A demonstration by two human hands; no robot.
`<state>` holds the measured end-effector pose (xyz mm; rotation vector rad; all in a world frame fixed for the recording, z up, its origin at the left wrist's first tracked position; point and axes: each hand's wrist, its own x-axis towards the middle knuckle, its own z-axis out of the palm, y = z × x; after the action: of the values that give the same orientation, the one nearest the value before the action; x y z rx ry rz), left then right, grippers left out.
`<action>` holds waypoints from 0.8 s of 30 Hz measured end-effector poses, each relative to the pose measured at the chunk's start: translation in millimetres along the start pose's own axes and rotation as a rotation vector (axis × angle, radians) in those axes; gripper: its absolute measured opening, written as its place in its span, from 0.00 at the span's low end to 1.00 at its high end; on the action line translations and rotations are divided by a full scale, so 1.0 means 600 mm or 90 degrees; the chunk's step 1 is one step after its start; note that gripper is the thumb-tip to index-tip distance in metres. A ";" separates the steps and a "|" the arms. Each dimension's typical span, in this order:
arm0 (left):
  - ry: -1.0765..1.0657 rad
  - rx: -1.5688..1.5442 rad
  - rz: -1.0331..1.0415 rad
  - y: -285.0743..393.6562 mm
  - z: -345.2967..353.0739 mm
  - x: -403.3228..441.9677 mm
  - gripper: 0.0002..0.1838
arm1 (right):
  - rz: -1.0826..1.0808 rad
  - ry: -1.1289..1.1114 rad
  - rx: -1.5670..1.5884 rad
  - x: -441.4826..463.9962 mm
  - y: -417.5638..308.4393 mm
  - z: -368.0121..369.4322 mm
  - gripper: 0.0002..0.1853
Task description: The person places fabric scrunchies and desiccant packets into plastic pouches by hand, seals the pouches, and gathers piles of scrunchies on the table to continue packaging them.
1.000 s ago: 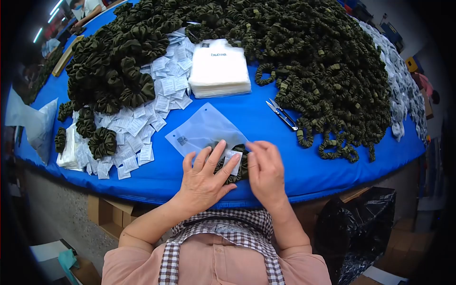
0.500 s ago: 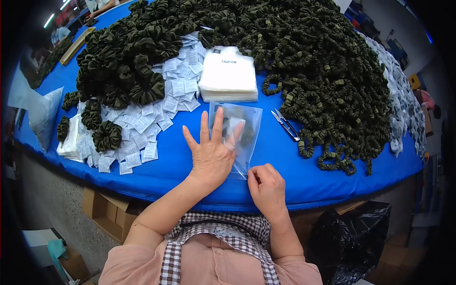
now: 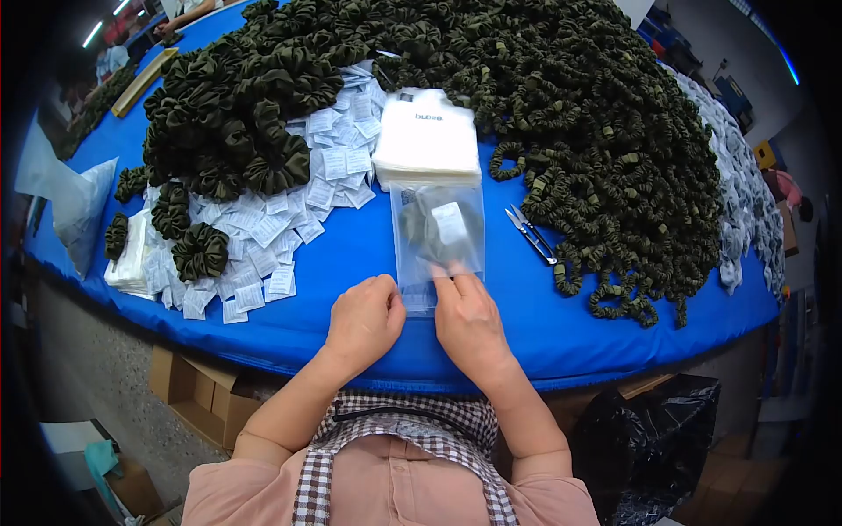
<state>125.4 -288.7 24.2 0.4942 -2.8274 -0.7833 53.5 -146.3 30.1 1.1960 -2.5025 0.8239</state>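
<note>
A clear plastic bag (image 3: 408,254) lies on the blue table, its far edge by the stack of white bags (image 3: 427,145). Inside it are a dark green scrunchie (image 3: 421,230) and a white packet (image 3: 451,223). My right hand (image 3: 469,320) reaches into the bag's near part, fingers extended towards the packet; its fingertips are partly covered by the plastic. My left hand (image 3: 367,320) is closed at the bag's near left corner, and whatever it pinches is hidden.
Large scrunchies (image 3: 224,114) and white packets (image 3: 263,223) lie at left. Small scrunchies (image 3: 614,175) are heaped at right, beside thread snips (image 3: 531,235). A person's arm (image 3: 189,16) shows at the far left. A black bag (image 3: 649,438) hangs below the table's right side.
The scrunchie and packet, earlier outside the bag, are now inside it. My left hand has drawn back and closed, while my right hand has opened and moved left onto the bag.
</note>
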 end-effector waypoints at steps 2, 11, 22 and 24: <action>-0.059 -0.150 -0.048 -0.003 -0.018 0.002 0.05 | -0.007 0.018 0.052 -0.005 0.009 -0.001 0.12; -0.214 -0.486 -0.225 -0.008 -0.041 0.012 0.08 | -0.002 -0.116 0.318 0.010 0.008 0.001 0.08; -0.251 -0.546 -0.279 -0.015 -0.036 0.012 0.08 | -0.051 -0.115 0.365 0.010 0.004 0.015 0.08; -0.246 -0.544 -0.280 -0.016 -0.036 0.010 0.07 | -0.061 -0.093 0.376 0.006 0.002 0.019 0.08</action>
<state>127.5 -308.7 38.0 0.8700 -2.3223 -2.2113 50.5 -154.7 22.0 1.5810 -2.3538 1.5691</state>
